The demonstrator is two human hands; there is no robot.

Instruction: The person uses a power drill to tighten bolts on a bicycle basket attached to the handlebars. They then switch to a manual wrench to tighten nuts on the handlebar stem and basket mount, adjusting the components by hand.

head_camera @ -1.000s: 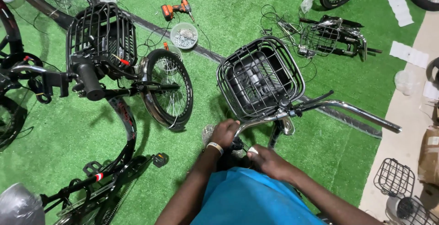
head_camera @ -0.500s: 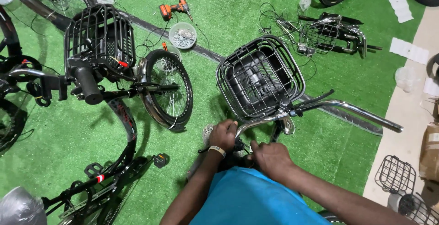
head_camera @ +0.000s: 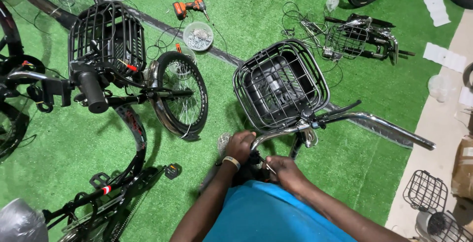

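Handlebar (head_camera: 345,121) of chrome runs across the lower middle of the head view, just under the black wire basket (head_camera: 281,84) fixed to the front of the bicycle, over green artificial turf (head_camera: 236,25). The left hand (head_camera: 240,146) is wrapped around the bar's near end, fingers closed on it, a pale band at the wrist. The right hand (head_camera: 283,169) sits just beside it, lower, pinching a thin metal piece (too small to tell what it is) close to the stem. A second bicycle (head_camera: 113,84) with its own basket lies to the left, front wheel turned sideways. Farther up the turf lie an orange cordless drill (head_camera: 189,6) and a round bowl of screws (head_camera: 198,35).
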